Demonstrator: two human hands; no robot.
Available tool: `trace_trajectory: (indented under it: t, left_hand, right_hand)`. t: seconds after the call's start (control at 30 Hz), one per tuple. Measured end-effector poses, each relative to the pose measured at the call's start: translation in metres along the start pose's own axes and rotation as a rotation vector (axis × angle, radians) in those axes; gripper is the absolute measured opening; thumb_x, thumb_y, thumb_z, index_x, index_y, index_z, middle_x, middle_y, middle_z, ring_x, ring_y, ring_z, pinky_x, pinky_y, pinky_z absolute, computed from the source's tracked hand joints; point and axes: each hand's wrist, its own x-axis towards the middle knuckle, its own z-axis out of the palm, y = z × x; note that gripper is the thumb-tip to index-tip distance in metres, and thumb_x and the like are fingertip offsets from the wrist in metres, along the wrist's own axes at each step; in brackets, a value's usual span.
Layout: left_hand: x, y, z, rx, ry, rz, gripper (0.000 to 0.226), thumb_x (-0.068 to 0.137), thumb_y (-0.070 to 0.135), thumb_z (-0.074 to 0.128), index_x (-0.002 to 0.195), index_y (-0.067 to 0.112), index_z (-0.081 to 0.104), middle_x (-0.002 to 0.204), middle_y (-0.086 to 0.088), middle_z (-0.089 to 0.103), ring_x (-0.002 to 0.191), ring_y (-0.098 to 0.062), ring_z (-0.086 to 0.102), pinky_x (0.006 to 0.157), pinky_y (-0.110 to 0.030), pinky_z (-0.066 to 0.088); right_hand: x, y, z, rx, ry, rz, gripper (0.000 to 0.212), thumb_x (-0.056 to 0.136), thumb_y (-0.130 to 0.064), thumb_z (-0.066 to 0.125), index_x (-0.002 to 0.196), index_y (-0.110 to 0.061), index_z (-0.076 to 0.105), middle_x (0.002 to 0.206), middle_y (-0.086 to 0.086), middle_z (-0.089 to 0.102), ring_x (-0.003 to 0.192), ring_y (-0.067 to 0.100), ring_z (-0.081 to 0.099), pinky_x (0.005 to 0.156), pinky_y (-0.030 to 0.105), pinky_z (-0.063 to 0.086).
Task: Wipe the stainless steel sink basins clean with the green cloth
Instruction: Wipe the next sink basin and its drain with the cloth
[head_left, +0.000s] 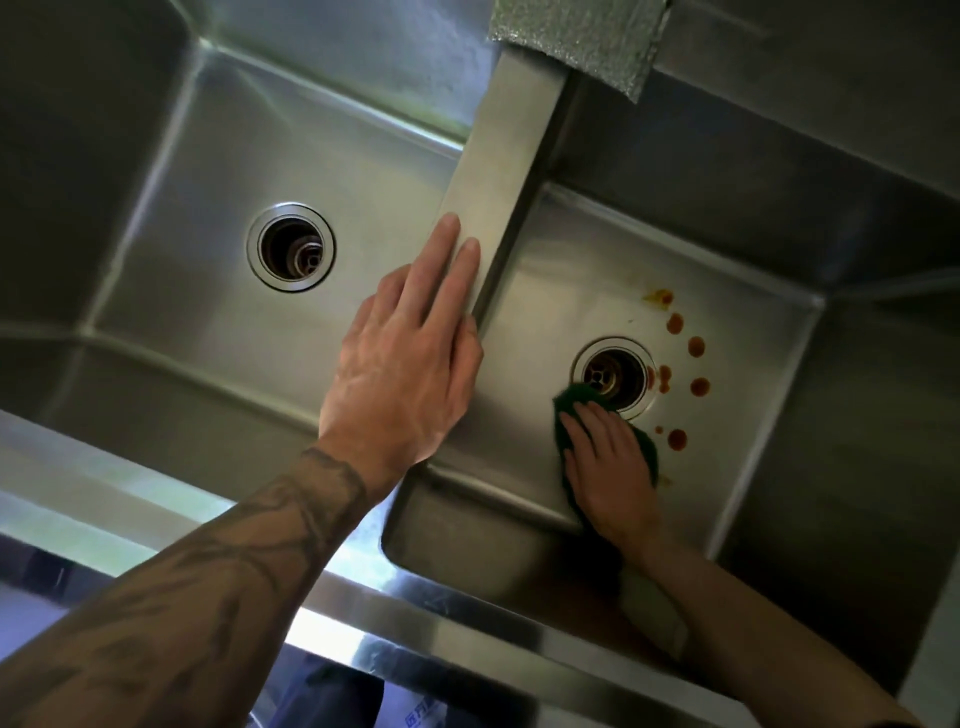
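Observation:
A double stainless steel sink fills the view. In the right basin (727, 291), my right hand (610, 467) presses the green cloth (574, 400) flat on the floor, right at the near-left edge of the drain (615, 376). Several red-brown sauce spots (696, 347) curve around the drain's right side. My left hand (410, 358) rests with straight fingers on the divider (498, 171) between the basins. The left basin (218, 156) shows no stains, and its drain (291, 247) is open.
A grey textured sponge cloth (576, 36) hangs over the far end of the divider. The sink's front rim (218, 525) runs across the bottom of the view, with a dark floor area below it.

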Motion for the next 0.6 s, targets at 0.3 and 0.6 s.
trace_trajectory:
  t: [0.3,0.6]
  left_hand:
    - [0.000,-0.001,-0.001,-0.003,-0.013,0.003,0.055,0.111,0.026,0.039,0.163,0.008,0.038,0.175,-0.009,0.028,0.142,-0.037,0.052,0.116,-0.051,0.046]
    - [0.000,0.001,-0.002,-0.021,-0.013,-0.013,0.055,0.110,0.024,0.041,0.162,0.007,0.040,0.174,-0.010,0.030,0.144,-0.039,0.050,0.118,-0.053,0.044]
  right_hand:
    - [-0.054,0.058,-0.009,-0.047,-0.034,0.021,0.048,0.107,-0.022,0.044,0.151,-0.002,0.047,0.156,0.023,0.046,0.145,0.040,0.046,0.123,0.054,0.028]
    - [-0.033,0.028,0.013,0.028,-0.027,0.082,0.059,0.107,-0.025,0.052,0.159,-0.006,0.032,0.163,0.019,0.033,0.153,0.033,0.031,0.126,0.051,0.029]
